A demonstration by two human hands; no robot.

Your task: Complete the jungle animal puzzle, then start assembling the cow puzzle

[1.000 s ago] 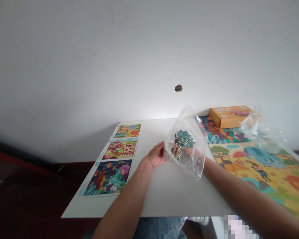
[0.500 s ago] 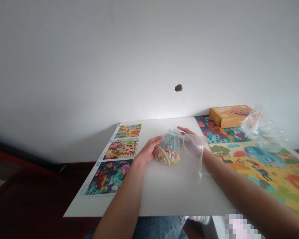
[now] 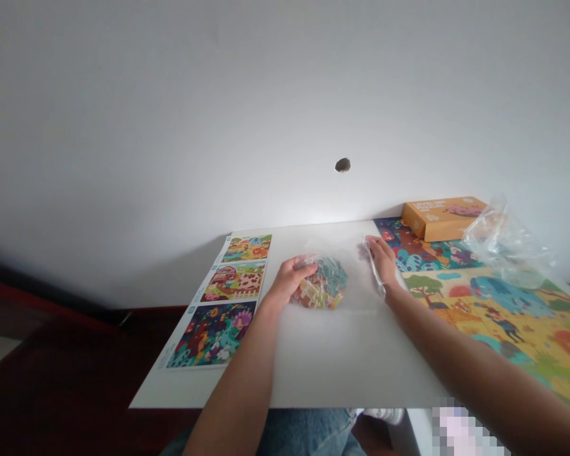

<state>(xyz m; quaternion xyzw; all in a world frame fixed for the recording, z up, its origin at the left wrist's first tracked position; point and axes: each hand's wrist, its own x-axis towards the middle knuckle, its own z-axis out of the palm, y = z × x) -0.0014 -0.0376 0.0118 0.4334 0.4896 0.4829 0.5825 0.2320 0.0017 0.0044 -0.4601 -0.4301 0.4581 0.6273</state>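
Observation:
A clear plastic bag (image 3: 325, 284) of colourful puzzle pieces is held above the middle of the white table (image 3: 327, 367). My left hand (image 3: 289, 278) grips its left side, the thumb on top of the plastic. At the bag's right edge, my right hand (image 3: 382, 258) pinches the plastic between closed fingers, and the film is spread out between the two hands. The pieces lie bunched in the left part of the bag.
A sheet with three pictures (image 3: 235, 282) lies at the left. On the right are an assembled animal puzzle (image 3: 498, 316), a dark puzzle (image 3: 408, 250), an orange box (image 3: 441, 218) and a crumpled clear bag (image 3: 503, 237). A wall with a hole (image 3: 342, 165) stands behind.
My right hand has moved right and closed on the bag's edge, drawing the plastic out flatter. My left hand's thumb has come over the bag.

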